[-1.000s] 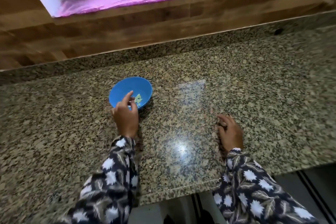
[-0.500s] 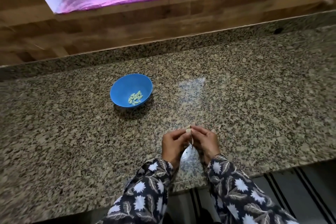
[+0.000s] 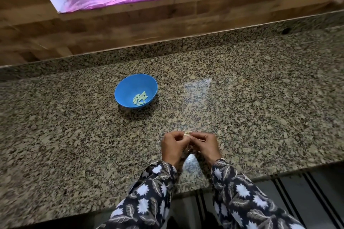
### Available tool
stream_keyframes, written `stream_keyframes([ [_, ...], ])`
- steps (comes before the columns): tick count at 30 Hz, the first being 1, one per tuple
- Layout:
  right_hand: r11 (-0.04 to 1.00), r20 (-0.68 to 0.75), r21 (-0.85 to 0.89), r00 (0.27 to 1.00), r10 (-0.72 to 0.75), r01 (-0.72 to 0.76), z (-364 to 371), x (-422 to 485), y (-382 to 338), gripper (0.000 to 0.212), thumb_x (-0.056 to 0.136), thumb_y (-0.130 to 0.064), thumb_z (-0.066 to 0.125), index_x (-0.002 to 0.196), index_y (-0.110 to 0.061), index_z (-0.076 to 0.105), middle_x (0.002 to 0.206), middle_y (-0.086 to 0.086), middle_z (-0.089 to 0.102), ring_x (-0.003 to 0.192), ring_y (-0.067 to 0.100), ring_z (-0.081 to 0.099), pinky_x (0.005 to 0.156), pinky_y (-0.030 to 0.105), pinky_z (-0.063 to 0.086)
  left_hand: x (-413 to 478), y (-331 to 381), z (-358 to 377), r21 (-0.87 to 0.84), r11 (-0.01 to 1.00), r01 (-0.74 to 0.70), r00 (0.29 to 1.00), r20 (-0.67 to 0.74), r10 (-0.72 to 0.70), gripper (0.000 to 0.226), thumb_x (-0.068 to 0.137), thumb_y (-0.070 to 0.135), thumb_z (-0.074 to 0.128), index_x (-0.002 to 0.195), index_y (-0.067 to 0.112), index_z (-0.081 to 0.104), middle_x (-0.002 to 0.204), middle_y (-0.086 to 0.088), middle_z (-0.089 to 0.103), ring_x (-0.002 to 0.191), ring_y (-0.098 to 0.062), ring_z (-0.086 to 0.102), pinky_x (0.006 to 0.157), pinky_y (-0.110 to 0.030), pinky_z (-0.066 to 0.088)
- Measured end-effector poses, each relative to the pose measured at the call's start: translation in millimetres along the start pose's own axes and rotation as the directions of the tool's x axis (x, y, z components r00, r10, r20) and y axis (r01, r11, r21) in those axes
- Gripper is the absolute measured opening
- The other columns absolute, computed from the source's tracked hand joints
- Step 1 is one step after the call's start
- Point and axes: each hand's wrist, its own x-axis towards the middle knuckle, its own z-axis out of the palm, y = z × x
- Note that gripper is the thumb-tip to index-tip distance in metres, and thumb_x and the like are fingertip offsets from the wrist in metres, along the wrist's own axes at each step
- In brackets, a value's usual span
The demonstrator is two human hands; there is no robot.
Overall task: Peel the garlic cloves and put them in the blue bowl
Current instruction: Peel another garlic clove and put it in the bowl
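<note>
- Head view: left hand [image 3: 174, 147] and right hand [image 3: 206, 146] meet knuckles-up above the worktop [image 3: 260, 117].
- Both pinch one garlic clove [image 3: 187, 134] between fingertips.
- Blue bowl [image 3: 130, 84] sits apart.

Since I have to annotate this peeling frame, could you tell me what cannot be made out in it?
- Garlic clove, head view: fingers of the left hand and right hand hide most of it; how much is peeled is unclear.
- Cloves in the blue bowl: too small to count.

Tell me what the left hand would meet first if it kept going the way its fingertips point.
Most likely the small pale garlic clove it pinches, then the right hand directly opposite; depth is hard to judge.
</note>
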Motion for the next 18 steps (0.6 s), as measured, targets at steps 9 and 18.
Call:
stream_keyframes([
  [9, 0.967, -0.122, -0.244, 0.987, -0.103, 0.071, -16, 9, -3, 0.018, 0.084, -0.009, 0.062, 0.101, -0.003, 0.063, 0.095, 0.008, 0.065, 0.083, 0.019, 0.059, 0.071, 0.021, 0.049, 10, -7, -19, -0.427, 0.841, 0.334, 0.937, 0.05, -0.346, 0.015, 0.09, 0.001, 0.055, 0.098, 0.001, 0.068, 0.072, -0.014, 0.067, 0.054, -0.017, 0.058, 0.048, -0.024, 0.05],
  [18, 0.505, -0.117, -0.848, 0.87, -0.478, 0.163, -33, 16, 2, 0.043, 0.09, -0.025, 0.052, 0.132, -0.015, 0.046, 0.138, 0.009, 0.044, 0.129, 0.024, 0.038, 0.109, 0.031, 0.021, 25, -12, -47, 0.339, 0.937, 0.083, 0.995, 0.025, -0.098, 0.013, 0.08, 0.016, 0.072, 0.092, 0.01, 0.07, 0.089, -0.001, 0.07, 0.081, -0.013, 0.065, 0.079, -0.028, 0.055],
])
